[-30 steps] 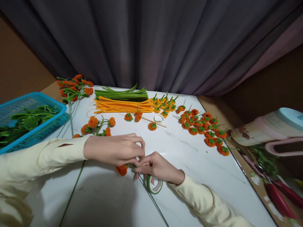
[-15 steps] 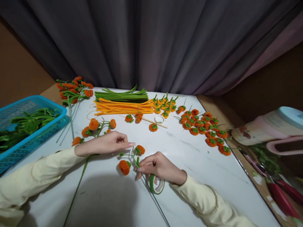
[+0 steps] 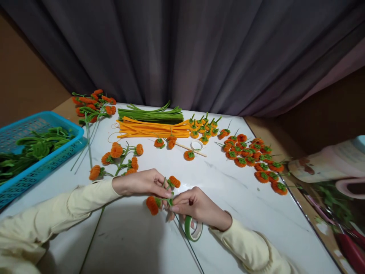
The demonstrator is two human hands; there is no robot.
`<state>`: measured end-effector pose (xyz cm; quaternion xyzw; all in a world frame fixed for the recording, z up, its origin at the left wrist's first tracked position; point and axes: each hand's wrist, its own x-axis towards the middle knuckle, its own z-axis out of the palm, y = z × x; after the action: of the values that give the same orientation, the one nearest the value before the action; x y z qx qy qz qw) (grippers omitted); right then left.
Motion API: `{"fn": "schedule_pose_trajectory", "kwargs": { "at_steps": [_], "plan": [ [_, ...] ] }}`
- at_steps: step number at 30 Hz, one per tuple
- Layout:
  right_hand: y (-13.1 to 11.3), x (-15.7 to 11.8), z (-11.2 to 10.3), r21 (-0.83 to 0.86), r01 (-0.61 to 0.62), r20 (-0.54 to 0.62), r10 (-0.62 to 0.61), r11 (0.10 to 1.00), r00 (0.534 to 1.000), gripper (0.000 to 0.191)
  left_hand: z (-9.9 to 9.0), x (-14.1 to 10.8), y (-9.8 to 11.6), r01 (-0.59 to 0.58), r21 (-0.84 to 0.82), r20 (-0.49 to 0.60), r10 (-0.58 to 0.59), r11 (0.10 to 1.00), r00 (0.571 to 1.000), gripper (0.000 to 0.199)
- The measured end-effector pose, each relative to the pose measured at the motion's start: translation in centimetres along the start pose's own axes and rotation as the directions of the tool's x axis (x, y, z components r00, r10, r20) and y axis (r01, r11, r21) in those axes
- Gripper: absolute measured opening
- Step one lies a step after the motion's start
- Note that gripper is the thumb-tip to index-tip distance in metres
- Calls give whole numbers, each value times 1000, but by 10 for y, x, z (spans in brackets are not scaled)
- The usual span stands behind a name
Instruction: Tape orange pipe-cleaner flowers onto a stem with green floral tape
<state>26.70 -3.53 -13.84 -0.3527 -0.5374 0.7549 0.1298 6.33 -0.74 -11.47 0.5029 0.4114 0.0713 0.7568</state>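
Note:
Both my hands meet over the table at a thin green flower stem (image 3: 188, 241) with orange pipe-cleaner pumpkin heads (image 3: 152, 205) near its top. My right hand (image 3: 196, 207) is closed, pinching the stem just below the heads. A roll of green tape (image 3: 194, 229) hangs under that hand, around some of its fingers. On the stem's upper part, my left hand (image 3: 148, 184) is closed too, thumb and fingertips close to the right fingertips. Behind my left wrist lies another stem with several orange heads (image 3: 116, 150), partly hidden by the arm.
A blue basket (image 3: 57, 152) of green leaves stands at left. Green strips (image 3: 151, 115) and yellow-orange strips (image 3: 154, 128) lie at the back beside small yellow heads. Loose orange heads (image 3: 248, 152) cluster at right, near a pale cup (image 3: 327, 158) and red-handled tool (image 3: 352, 247).
My left hand has moved right and down from above the stem, and its fingers now close on it beside my right hand. The view has shifted slightly left.

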Motion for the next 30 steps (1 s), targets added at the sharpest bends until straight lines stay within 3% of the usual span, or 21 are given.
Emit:
{"fn": "schedule_pose_trajectory", "kwargs": {
  "at_steps": [7, 12, 20, 27, 30],
  "plan": [
    [2, 1, -1, -26, 11, 10, -11, 1000, 1000, 48, 6, -2, -1, 3, -51, -50, -5, 999, 999, 28],
    [1, 0, 0, -72, 27, 12, -26, 997, 1000, 46, 7, 2, -8, -31, 4, -127, 31, 1000, 991, 30],
    [-3, -1, 4, -183, 18, 21, -15, 983, 1000, 41, 8, 2, -8, 1, 14, -121, 1, 1000, 993, 29],
    [3, -4, 12, -282, -14, -95, -13, 959, 995, 30, 7, 6, -12, 40, 6, -139, -39, 999, 990, 30],
    [1, -7, 17, -392, 22, -141, -83, 920, 987, 19, 6, 7, -14, 33, 0, -130, -33, 999, 991, 29]
  ]
}}
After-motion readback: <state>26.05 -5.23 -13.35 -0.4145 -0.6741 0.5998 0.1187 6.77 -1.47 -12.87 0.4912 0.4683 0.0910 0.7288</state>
